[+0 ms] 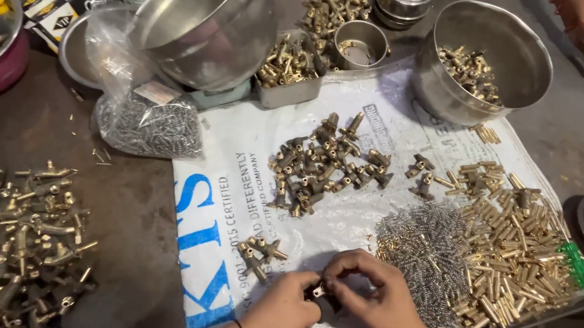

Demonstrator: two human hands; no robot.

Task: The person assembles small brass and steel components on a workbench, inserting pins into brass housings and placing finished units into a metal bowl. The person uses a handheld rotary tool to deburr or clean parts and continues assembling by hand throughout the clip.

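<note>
Brass glints between your fingertips: your left hand (pixel 286 307) and right hand (pixel 380 297) meet, both pinched shut on one small brass valve fitting (pixel 320 291), held just above the white printed woven sack (pixel 231 171) spread over the dark brown tabletop (pixel 128 210). Just right of your right hand lies a heap of thin silver wire springs (pixel 427 253), touching a pile of short brass tubes (pixel 514 250). Bare sack shows left of your wrists. Beyond, a cluster of brass T-shaped fittings (pixel 326 165) lies loose. Farther back, a round steel bowl (pixel 445 86) holds more brass parts, and a tilted, shiny steel pan (pixel 210 18) stands near a clear plastic bag of small grey screws (pixel 146 126).
</note>
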